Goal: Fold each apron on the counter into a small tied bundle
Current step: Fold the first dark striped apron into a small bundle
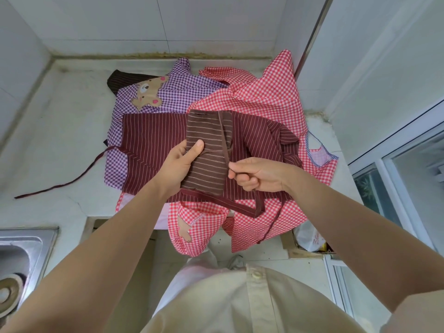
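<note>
The left grip (pixel 177 164) clasps a folded brown apron (pixel 206 143), thumb on top, above the pile on the bench (pixel 60 116). The right grip (pixel 257 174) pinches its strap (pixel 224 140), so tying looks under way. The maroon apron (pixel 153 138), purple apron (pixel 177 92) and red apron (pixel 264 97) lie unfolded, so most work remains.

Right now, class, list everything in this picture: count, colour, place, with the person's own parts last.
counter: one, pale grey, under the aprons
folded apron: one, brown with pale stripes, held above the counter
strap: one, brown, crossing the folded apron
striped apron: one, maroon, spread over the others
bear apron: one, purple check, back of counter
checked aprons: count unclear, red, right side and front edge
sink: one, steel, lower left
left hand: one, grips the folded apron
right hand: one, fingers pinch the strap
</note>
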`<state>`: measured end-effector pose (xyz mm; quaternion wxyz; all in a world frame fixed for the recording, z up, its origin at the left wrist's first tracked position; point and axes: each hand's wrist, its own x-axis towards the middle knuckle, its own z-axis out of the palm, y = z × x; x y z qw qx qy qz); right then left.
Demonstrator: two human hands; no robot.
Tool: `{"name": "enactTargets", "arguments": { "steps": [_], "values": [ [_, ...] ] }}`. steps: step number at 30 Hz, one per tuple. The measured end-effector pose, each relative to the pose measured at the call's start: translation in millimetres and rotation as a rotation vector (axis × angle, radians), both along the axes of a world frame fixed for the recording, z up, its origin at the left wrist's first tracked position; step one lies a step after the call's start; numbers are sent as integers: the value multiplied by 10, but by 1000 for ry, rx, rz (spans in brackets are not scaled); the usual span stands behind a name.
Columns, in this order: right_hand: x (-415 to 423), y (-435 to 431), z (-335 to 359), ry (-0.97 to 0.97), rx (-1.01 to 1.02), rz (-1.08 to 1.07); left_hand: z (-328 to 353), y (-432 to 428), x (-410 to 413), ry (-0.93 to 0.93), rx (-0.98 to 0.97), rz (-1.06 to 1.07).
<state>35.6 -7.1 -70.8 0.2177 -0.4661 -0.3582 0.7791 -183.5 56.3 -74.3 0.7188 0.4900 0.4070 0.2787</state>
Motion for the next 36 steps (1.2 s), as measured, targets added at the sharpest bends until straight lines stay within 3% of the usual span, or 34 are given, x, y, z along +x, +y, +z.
{"name": "enactTargets", "arguments": {
  "steps": [5, 8, 18, 21, 25, 27, 30, 36],
  "values": [
    [88, 45, 81, -111, -42, 378, 103, -31, -40, 33, -281, -557],
    [84, 132, 234, -298, -120, 408, 243, -102, 50, 174, -264, -838],
    [-131, 425, 531, -651, 61, 552, 387, -193, 262, 503, -89, -890],
    [-231, 454, 553, -824, 319, 478, 280, -179, 294, 584, -54, -728],
    [-379, 414, 439, -789, 575, 22, 79, -87, 240, 552, -79, -154],
    [-449, 388, 332, -788, 620, -123, 62, -58, 239, 520, -64, 23],
    [-483, 342, 209, -763, 580, -202, 36, -34, 249, 508, -33, 145],
    [-427, 254, 122, -540, 273, -194, -98, -97, 241, 468, -70, 226]
  ]
}}
